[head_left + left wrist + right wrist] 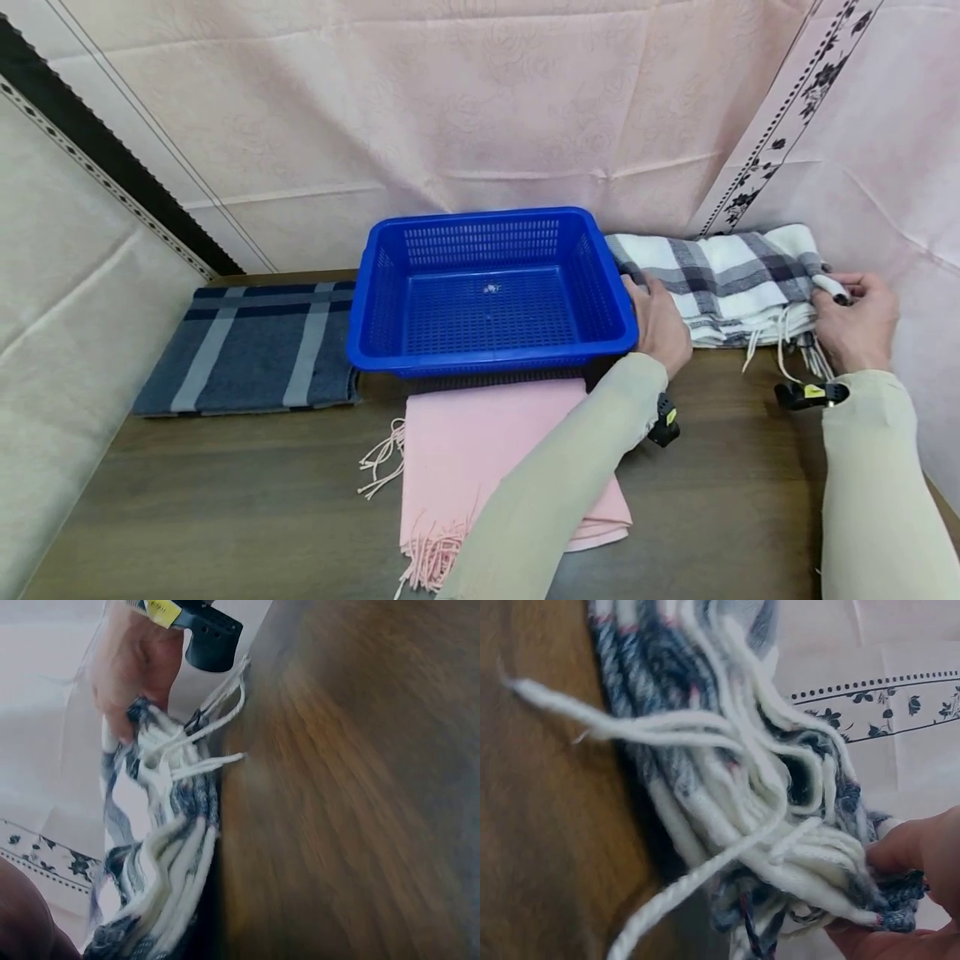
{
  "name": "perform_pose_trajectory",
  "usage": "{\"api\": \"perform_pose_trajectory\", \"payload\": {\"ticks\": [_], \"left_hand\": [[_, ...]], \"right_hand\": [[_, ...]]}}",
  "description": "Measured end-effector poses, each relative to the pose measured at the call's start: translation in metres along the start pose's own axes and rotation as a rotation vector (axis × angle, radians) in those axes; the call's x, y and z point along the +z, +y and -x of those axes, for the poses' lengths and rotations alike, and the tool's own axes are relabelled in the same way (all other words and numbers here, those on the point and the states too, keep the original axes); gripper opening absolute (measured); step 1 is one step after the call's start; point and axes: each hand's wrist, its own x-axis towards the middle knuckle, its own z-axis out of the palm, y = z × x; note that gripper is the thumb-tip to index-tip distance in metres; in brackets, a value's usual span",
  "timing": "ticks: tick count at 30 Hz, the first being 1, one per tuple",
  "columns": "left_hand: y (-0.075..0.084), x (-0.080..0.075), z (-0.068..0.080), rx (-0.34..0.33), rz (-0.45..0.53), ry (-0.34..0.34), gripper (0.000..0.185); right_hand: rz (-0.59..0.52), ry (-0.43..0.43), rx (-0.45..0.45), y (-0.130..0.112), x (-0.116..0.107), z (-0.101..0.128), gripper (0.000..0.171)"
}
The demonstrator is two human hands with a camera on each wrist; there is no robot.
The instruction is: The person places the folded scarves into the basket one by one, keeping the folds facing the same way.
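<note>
A folded white scarf with grey and black checks [723, 279] lies at the right, beside the blue basket, its layered edge and white tassels toward me. My right hand [857, 321] pinches its right end; in the right wrist view the thumb and fingers [904, 851] close on a bunched corner. My left hand [663, 329] grips the scarf's left end, right by the basket's corner, with its fingertips partly hidden. The left wrist view shows the scarf's stacked folds [169, 855] close over the wood.
An empty blue plastic basket [491, 362] stands at the middle back. To its left lies a folded dark blue-grey checked cloth [247, 354]. A folded pink fringed scarf [457, 467] is in front, partly under my left forearm. Pale patterned cloth [480, 100] hangs behind the wooden table [247, 500].
</note>
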Motion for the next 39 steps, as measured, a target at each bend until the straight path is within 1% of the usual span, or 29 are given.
{"api": "perform_pose_trajectory", "payload": {"ticks": [1, 2, 3, 6, 9, 11, 13, 16, 19, 23, 27, 32, 35, 39], "left_hand": [[0.000, -0.001, 0.002, 0.073, -0.134, 0.036, 0.081], [0.000, -0.001, 0.004, 0.099, -0.129, 0.054, 0.082], [0.001, -0.002, 0.005, 0.117, -0.105, 0.071, 0.083], [0.004, -0.004, 0.008, 0.156, -0.041, 0.113, 0.082], [0.007, -0.007, 0.009, 0.188, -0.030, 0.119, 0.082], [0.010, -0.009, 0.010, 0.208, -0.036, 0.115, 0.082], [0.011, -0.011, 0.011, 0.220, -0.040, 0.108, 0.081], [0.014, -0.015, 0.013, 0.215, -0.032, 0.093, 0.083], [0.017, -0.018, 0.015, 0.194, 0.002, 0.061, 0.086], [0.021, -0.025, 0.016, 0.200, 0.028, 0.032, 0.087], [0.022, -0.033, 0.016, 0.239, 0.025, 0.042, 0.087], [0.021, -0.046, 0.016, 0.314, 0.018, 0.063, 0.083], [0.021, -0.055, 0.017, 0.345, 0.018, 0.062, 0.083], [0.021, -0.066, 0.017, 0.349, 0.038, 0.054, 0.082]], "right_hand": [[-0.016, 0.005, 0.003, -0.002, -0.001, 0.001, 0.025], [-0.029, 0.011, 0.002, -0.005, -0.001, 0.001, 0.025], [-0.044, 0.021, -0.005, -0.007, -0.002, 0.002, 0.024], [-0.093, 0.044, -0.031, -0.014, -0.004, 0.003, 0.024], [-0.129, 0.071, -0.053, -0.019, -0.005, 0.005, 0.025], [-0.160, 0.083, -0.046, -0.021, -0.006, 0.005, 0.026], [-0.202, 0.099, -0.035, -0.022, -0.006, 0.006, 0.026], [-0.243, 0.117, -0.020, -0.024, -0.008, 0.007, 0.025], [-0.247, 0.131, -0.024, -0.028, -0.011, 0.010, 0.025], [-0.236, 0.156, -0.036, -0.035, -0.015, 0.015, 0.026], [-0.297, 0.176, -0.031, -0.041, -0.018, 0.017, 0.025], [-0.364, 0.175, -0.002, -0.043, -0.021, 0.016, 0.024], [-0.360, 0.167, 0.026, -0.045, -0.023, 0.017, 0.025], [-0.362, 0.150, 0.059, -0.050, -0.027, 0.020, 0.025]]}}
